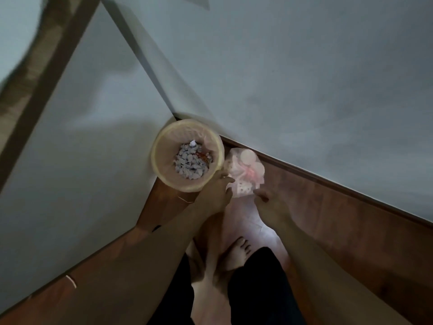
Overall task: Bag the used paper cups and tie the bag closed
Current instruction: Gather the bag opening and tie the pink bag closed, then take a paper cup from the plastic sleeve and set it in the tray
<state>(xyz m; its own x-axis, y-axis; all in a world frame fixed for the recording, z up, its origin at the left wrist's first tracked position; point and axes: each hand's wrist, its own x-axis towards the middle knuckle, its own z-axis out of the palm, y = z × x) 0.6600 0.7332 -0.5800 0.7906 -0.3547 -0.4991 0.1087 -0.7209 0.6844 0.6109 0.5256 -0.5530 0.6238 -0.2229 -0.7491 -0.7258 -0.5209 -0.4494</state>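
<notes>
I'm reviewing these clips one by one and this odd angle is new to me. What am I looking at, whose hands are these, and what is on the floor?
A single camera worn on a person's head looks steeply down. No machine here, just bare arms and feet. In a wall corner stands a waste bin, lined and holding crumpled paper scraps. Beside it on the wooden floor lies a clear plastic bag of paper cups, seemingly knotted. The left hand and right hand sit at the bag's near edge, fingers loose; the blur hides whether either touches it.
</notes>
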